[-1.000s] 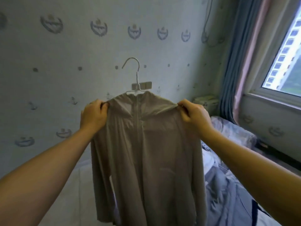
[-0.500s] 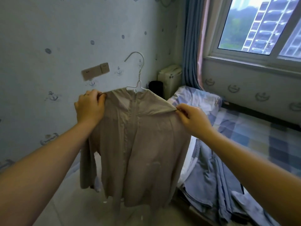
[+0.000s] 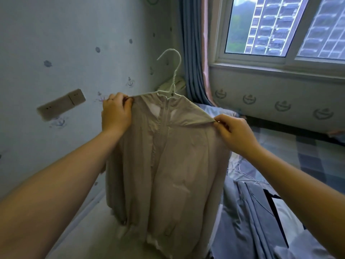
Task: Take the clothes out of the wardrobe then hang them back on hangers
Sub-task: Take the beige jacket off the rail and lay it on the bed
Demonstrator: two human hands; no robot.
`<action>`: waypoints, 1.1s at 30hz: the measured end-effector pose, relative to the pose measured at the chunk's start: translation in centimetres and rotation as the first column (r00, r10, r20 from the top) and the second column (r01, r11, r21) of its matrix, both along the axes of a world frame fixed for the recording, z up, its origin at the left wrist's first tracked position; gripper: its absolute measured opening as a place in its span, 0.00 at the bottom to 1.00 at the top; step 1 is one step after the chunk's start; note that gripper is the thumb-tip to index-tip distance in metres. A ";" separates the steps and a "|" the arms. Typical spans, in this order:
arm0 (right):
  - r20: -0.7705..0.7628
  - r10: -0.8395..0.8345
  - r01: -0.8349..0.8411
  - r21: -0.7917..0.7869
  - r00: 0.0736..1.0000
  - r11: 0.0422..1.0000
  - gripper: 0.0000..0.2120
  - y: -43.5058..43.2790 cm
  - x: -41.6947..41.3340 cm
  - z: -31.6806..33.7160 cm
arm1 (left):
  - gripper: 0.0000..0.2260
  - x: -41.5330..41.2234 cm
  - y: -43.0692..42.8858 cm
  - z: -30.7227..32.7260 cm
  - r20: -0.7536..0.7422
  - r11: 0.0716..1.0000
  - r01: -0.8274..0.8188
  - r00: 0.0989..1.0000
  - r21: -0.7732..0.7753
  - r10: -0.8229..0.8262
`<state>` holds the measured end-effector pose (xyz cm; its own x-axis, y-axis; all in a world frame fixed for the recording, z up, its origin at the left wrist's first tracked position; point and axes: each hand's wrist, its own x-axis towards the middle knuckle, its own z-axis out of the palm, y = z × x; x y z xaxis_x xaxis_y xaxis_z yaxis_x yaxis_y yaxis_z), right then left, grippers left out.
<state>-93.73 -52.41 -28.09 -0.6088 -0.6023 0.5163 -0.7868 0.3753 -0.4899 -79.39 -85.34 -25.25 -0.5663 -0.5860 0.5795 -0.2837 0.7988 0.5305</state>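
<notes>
A beige zip-up jacket (image 3: 168, 165) hangs in mid-air on a white wire hanger (image 3: 172, 71), whose hook sticks up above the collar. My left hand (image 3: 115, 113) grips the jacket's left shoulder together with the hanger's arm. My right hand (image 3: 235, 133) pinches the jacket's right shoulder. The hanger's lower frame is hidden inside the jacket. The jacket's hem hangs just above the floor. No wardrobe is in view.
A bed with blue checked bedding (image 3: 308, 165) and grey-blue clothes (image 3: 248, 212) lies at the right. A wallpapered wall with a switch plate (image 3: 61, 104) stands left. Blue curtains (image 3: 194, 53) and a window (image 3: 280, 27) are behind. Pale floor (image 3: 89, 236) runs between wall and bed.
My view has swung right and down, bringing the bed and window into sight. Both hands keep hold of the jacket's shoulders, and the jacket has tilted, its right shoulder now lower.
</notes>
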 end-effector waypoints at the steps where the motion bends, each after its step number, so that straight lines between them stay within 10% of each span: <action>1: 0.015 -0.017 0.017 -0.003 1.000 1.000 0.08 -0.4 -1.9 -0.2 | 0.13 -2.1 -0.6 0.0 0.014 1.000 0.018 1.000 0.010 -0.018; 14: 0.203 -0.277 0.235 0.209 0.939 0.949 0.07 -4.5 -17.3 -11.7 | 0.11 -20.7 -4.8 -12.8 0.346 1.000 0.016 0.938 -0.026 -0.006; 26: 0.357 -0.657 0.450 0.510 0.664 0.733 0.11 -10.9 -25.0 -29.6 | 0.09 -32.7 -8.7 -34.0 0.475 0.880 0.169 0.789 0.443 -0.391; 33: 0.535 -0.649 0.335 0.571 0.541 0.749 0.29 -14.0 -29.3 -38.8 | 0.28 -38.6 -10.0 -43.0 0.485 0.771 0.231 0.662 0.594 -0.571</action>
<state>-123.02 -66.43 -66.86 -0.9294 -0.1228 -0.3480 0.0785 0.8556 -0.5117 -118.02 -95.30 -68.28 -0.9234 -0.2914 -0.2499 -0.3818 0.6287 0.6774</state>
